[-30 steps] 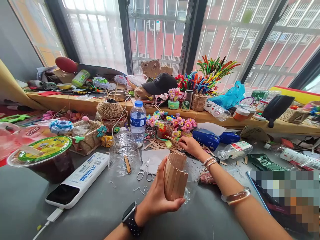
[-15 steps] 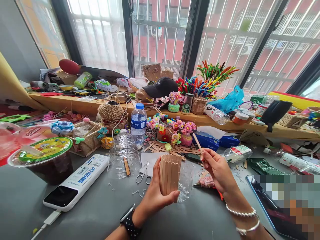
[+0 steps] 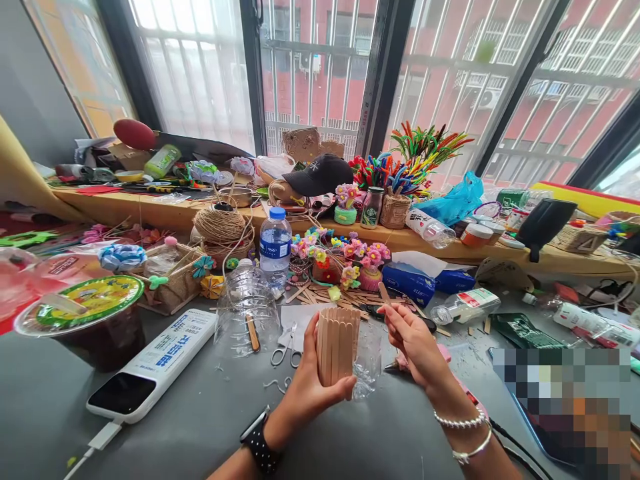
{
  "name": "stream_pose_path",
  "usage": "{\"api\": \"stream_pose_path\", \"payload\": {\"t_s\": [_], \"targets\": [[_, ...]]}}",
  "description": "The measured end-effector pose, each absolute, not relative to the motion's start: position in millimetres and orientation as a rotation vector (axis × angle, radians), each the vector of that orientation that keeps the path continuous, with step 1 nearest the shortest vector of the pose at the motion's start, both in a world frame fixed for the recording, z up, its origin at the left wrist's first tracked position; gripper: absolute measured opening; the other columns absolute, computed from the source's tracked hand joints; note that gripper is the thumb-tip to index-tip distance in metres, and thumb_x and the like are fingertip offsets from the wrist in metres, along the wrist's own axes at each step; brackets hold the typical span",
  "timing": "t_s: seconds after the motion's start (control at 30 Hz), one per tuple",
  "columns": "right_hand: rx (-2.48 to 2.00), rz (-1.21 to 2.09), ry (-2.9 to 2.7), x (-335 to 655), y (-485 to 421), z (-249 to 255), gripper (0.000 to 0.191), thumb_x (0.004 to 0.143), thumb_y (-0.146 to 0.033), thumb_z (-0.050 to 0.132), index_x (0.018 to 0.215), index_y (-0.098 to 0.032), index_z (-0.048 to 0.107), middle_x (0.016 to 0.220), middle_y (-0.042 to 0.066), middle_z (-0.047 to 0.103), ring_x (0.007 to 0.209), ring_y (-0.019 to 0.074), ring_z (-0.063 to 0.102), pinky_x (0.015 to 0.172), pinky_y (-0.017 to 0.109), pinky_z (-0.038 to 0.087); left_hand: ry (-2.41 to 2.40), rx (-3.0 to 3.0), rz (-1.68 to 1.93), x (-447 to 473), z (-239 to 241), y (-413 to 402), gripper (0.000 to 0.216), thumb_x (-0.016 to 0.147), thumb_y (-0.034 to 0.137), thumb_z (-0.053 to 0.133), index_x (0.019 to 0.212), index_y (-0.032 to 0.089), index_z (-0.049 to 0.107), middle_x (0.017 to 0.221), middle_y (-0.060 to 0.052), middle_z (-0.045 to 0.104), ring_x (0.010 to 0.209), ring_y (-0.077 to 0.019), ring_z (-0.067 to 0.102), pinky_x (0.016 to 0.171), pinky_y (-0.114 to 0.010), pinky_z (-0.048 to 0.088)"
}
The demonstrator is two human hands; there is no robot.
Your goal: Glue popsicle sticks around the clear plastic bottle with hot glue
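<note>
My left hand is wrapped round a cup-shaped holder made of upright wooden craft sticks, held above the grey table. Clear plastic shows at the holder's right side. Between the thumb and fingers of my right hand is a single craft stick, tilted, to the right of the holder and apart from it. A glue gun lies behind my right hand, partly hidden. Scissors rest on the table left of the holder. Loose craft sticks are spread behind it.
A cut clear bottle and a blue-capped water bottle stand behind my left hand. At left are a white power bank and a lidded drink cup. A phone lies at right. Craft materials crowd the wooden ledge.
My right hand has moved left and slightly down, bringing the craft stick closer to the holder. My left hand and the holder have barely shifted.
</note>
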State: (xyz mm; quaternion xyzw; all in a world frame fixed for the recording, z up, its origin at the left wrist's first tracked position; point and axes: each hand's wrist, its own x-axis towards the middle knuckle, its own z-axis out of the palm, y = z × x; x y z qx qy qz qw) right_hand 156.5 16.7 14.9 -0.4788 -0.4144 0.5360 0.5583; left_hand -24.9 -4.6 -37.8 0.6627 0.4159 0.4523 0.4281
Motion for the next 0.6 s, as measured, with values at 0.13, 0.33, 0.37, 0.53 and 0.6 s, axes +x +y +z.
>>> {"api": "stream_pose_path", "payload": {"t_s": [0.13, 0.33, 0.37, 0.53, 0.6], "targets": [[-1.223, 1.182, -1.043, 153.9, 15.9, 13.2, 0.038, 0.063, -0.053, 0.060, 0.064, -0.017, 0.051, 0.046, -0.010, 0.025, 0.039, 0.0034, 0.017, 0.037, 0.020, 0.011, 1.042, 1.644, 1.128, -23.8, -35.7, -5.1, 0.097, 0.064, 0.041, 0.062, 0.134, 0.023, -0.003, 0.135, -0.013, 0.025, 0.121, -0.0296, 0.031, 0.100, -0.048, 0.022], [-1.274, 1.088, -1.053, 155.3, 15.8, 12.9, 0.034, 0.061, -0.049, 0.063, 0.068, -0.019, 0.050, 0.045, -0.010, 0.028, 0.039, 0.0043, 0.021, 0.037, 0.020, 0.015, 0.990, 1.627, 1.159, -22.7, -34.2, -5.3, 0.097, 0.064, 0.042, 0.063, 0.133, 0.023, -0.002, 0.134, -0.013, 0.025, 0.121, -0.0295, 0.031, 0.100, -0.047, 0.023], [-1.262, 1.087, -1.081, 155.6, 16.1, 12.7, 0.034, 0.063, -0.048, 0.063, 0.078, -0.019, 0.053, 0.046, -0.009, 0.032, 0.039, 0.0048, 0.023, 0.037, 0.020, 0.016, 0.991, 1.626, 1.162, -22.6, -34.4, -5.2, 0.097, 0.063, 0.042, 0.063, 0.133, 0.023, -0.001, 0.134, -0.013, 0.025, 0.120, -0.0297, 0.032, 0.100, -0.047, 0.023], [-1.267, 1.059, -1.109, 156.5, 17.1, 13.3, 0.051, 0.062, -0.047, 0.063, 0.105, -0.021, 0.053, 0.062, -0.005, 0.046, 0.044, 0.0049, 0.028, 0.038, 0.019, 0.017, 1.018, 1.631, 1.159, -23.1, -34.8, -4.3, 0.097, 0.063, 0.041, 0.064, 0.133, 0.023, 0.000, 0.132, -0.013, 0.027, 0.120, -0.0307, 0.032, 0.099, -0.048, 0.024], [-1.264, 1.072, -1.059, 157.4, 17.3, 13.5, 0.045, 0.063, -0.051, 0.060, 0.097, -0.020, 0.057, 0.062, -0.005, 0.043, 0.043, 0.0043, 0.025, 0.038, 0.019, 0.016, 1.019, 1.631, 1.155, -23.3, -34.3, -4.2, 0.097, 0.063, 0.042, 0.064, 0.133, 0.023, 0.000, 0.132, -0.014, 0.026, 0.120, -0.0306, 0.031, 0.100, -0.048, 0.024]]}}
